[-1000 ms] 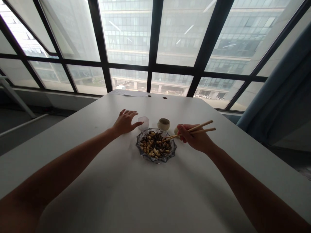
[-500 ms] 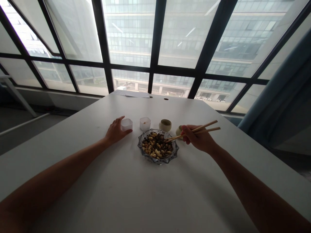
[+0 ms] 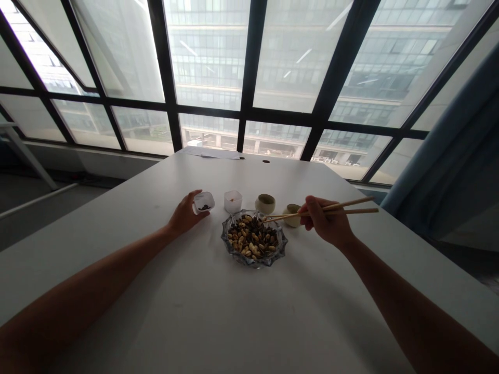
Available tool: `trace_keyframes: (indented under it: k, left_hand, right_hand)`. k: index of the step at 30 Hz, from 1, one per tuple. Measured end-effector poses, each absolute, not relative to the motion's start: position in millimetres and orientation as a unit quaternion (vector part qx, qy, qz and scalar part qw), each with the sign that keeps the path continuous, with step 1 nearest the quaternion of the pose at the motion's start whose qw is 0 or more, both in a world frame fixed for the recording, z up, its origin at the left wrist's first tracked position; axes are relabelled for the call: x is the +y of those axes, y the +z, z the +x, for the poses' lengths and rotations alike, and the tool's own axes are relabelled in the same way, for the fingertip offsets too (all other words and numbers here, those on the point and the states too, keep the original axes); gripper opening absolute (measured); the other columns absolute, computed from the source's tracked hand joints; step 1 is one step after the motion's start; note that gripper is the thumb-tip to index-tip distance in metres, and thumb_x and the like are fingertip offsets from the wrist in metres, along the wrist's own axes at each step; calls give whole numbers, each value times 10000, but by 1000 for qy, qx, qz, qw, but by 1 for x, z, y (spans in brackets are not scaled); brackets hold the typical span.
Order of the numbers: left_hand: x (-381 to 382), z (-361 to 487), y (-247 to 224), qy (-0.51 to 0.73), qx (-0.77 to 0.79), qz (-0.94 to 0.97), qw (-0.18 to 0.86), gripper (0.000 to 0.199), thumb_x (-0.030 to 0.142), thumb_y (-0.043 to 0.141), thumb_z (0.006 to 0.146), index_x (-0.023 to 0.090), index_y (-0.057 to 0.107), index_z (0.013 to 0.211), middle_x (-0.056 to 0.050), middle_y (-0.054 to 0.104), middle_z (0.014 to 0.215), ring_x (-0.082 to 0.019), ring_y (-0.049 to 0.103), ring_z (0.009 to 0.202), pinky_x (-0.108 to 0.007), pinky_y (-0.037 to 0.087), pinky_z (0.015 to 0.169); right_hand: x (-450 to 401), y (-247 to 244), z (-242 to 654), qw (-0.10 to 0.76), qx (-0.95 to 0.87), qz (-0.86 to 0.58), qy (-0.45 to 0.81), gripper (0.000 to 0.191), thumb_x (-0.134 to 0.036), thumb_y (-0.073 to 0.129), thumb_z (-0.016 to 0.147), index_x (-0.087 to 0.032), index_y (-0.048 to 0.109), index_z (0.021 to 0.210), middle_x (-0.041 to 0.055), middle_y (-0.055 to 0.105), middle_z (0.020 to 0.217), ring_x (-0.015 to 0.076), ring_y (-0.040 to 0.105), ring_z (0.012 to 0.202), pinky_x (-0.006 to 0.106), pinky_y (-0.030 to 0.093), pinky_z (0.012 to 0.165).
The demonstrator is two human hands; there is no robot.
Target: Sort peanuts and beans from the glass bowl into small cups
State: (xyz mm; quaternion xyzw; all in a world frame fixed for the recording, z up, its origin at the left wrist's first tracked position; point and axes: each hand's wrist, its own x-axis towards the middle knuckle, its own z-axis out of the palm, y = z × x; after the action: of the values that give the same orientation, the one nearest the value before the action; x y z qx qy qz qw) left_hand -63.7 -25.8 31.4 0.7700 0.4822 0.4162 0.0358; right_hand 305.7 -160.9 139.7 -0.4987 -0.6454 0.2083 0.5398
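Note:
My left hand grips a small white plastic cup, tilted so that a few dark bits show inside. My right hand holds a pair of wooden chopsticks, their tips at the far side of a glass bowl. Peanuts and dark sunflower seeds fill this bowl with its jagged rim. Whether the tips hold anything is too small to tell. Just beyond the bowl stands a second white cup with a small light-brown bit in it.
Two small greenish-beige cups stand behind the bowl: one cup near its rim, the other cup partly behind my right hand. White sheets of paper lie at the far end of the white table. A blue curtain hangs at right.
My left hand has closed on the cup and tipped it toward me, showing dark bits inside. My right hand has shifted slightly right, raising the chopstick tips toward the bowl's far rim.

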Motion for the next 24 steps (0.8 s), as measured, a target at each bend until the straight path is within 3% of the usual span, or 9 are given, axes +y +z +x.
trace_keyframes:
  k: [6,9,13,17,24]
  left_hand:
    - [-35,-57,36,408,432,804,-14,583,320,723,778,233,491,1306,-116,624,1307,-297,598,1229,-457,508,1046]
    - [-36,-56,37,404,427,809,-15,579,331,720,787,229,490,1309,-117,620,1306,-296,595,1231,-452,507,1049]
    - [-36,-56,37,398,438,806,-12,605,358,730,778,224,487,1315,-118,619,1304,-303,602,1217,-451,513,1038]
    - [-37,-56,37,390,453,802,-7,619,370,727,780,225,483,1330,-116,619,1310,-302,603,1219,-450,507,1045]
    - [-37,-55,35,379,479,792,8,641,397,725,776,233,480,1346,-115,620,1317,-305,623,1193,-449,532,1006]
  right_hand:
    - [-150,143,312,618,-556,-497,248,626,-823,603,749,-220,620,583,47,575,424,159,506,344,295,416,327]
    - [-151,143,323,629,-544,-525,181,611,-793,574,800,-219,625,598,46,586,437,153,507,342,288,418,330]
    - [-156,146,341,601,-550,-578,36,612,-760,545,850,-199,635,623,36,582,449,135,505,345,262,409,333]
    - [-156,152,350,532,-584,-612,36,652,-796,531,830,-184,642,630,50,601,462,145,538,357,262,431,342]
    - [-164,159,338,541,-590,-599,-3,627,-766,476,884,-208,619,637,45,597,471,148,535,364,269,435,346]
